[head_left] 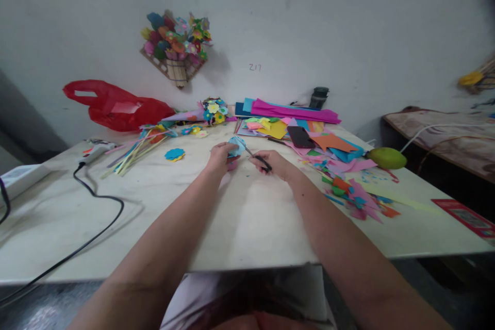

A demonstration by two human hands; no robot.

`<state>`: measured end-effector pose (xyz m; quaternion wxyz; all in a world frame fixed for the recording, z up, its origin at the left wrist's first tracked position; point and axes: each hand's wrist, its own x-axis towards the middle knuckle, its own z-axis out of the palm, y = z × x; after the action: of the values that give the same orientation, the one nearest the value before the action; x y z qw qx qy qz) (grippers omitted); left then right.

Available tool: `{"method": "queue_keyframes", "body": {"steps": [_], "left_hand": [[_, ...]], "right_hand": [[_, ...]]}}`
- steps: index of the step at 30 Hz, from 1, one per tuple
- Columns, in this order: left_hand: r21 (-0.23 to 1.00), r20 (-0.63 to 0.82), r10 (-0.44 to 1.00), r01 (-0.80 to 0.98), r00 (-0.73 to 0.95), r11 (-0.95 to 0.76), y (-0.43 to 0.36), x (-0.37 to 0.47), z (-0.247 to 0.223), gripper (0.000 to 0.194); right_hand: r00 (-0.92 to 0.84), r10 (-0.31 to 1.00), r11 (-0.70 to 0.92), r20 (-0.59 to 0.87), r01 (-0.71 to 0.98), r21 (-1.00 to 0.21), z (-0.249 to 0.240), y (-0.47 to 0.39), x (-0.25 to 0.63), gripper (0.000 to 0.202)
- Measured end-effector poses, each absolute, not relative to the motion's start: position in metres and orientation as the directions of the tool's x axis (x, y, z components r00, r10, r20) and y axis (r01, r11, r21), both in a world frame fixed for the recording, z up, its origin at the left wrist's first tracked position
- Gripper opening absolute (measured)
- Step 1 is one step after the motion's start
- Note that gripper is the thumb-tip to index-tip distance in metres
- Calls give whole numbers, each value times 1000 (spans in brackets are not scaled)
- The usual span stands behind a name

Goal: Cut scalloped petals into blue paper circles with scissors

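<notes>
Above the middle of the table, my left hand (220,157) pinches a piece of light blue paper (236,147). Something pink shows just under its fingers, too small to make out. Dark-handled scissors (264,162) are gripped in my right hand (274,163), their blades pointing left and reaching the edge of the blue paper. Whether the blades are parted is too blurred to tell. Left of my hands, a blue scalloped paper cutout (175,154) lies on top of a yellow one.
Paper scraps (358,198), a phone (300,137) and a green fruit (386,158) lie to the right. Paper strips (135,150), a red plastic bag (116,108) and a power strip with a black cord (95,153) are on the left. Folded magenta paper (294,112) lies at the back.
</notes>
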<state>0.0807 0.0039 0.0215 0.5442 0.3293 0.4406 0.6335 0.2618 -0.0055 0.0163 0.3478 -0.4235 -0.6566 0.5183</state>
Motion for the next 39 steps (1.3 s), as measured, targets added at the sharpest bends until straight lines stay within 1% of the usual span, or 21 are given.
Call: {"method": "queue_keyframes", "body": {"steps": [5, 10, 14, 18, 24, 32, 36, 39], "left_hand": [[916, -62, 977, -400, -205, -26, 3, 82, 23, 17], [906, -67, 975, -423, -212, -30, 2, 85, 24, 16], [880, -104, 970, -474, -219, -13, 1, 89, 24, 18], [864, -137, 965, -503, -223, 6, 0, 92, 25, 18], [847, -139, 965, -531, -224, -1, -2, 96, 25, 16], [838, -178, 960, -544, -217, 32, 2, 97, 21, 20], [831, -201, 956, -554, -215, 50, 3, 97, 19, 20], [820, -196, 956, -572, -217, 38, 3, 97, 19, 18]], "right_hand": [[-393, 919, 90, 13, 179, -980, 17, -5, 261, 27], [-380, 925, 73, 22, 121, -990, 17, -5, 259, 22], [-353, 935, 57, 22, 88, -994, 17, -6, 259, 19], [-351, 936, 60, 33, 68, -996, 15, -4, 259, 20], [-339, 939, 96, 63, 81, -992, 13, -3, 259, 22], [-333, 943, 73, 25, 132, -989, 17, -6, 261, 19], [-321, 947, 58, 13, 133, -989, 20, -8, 259, 14], [-321, 947, 63, 20, 122, -991, 21, -9, 259, 15]]}}
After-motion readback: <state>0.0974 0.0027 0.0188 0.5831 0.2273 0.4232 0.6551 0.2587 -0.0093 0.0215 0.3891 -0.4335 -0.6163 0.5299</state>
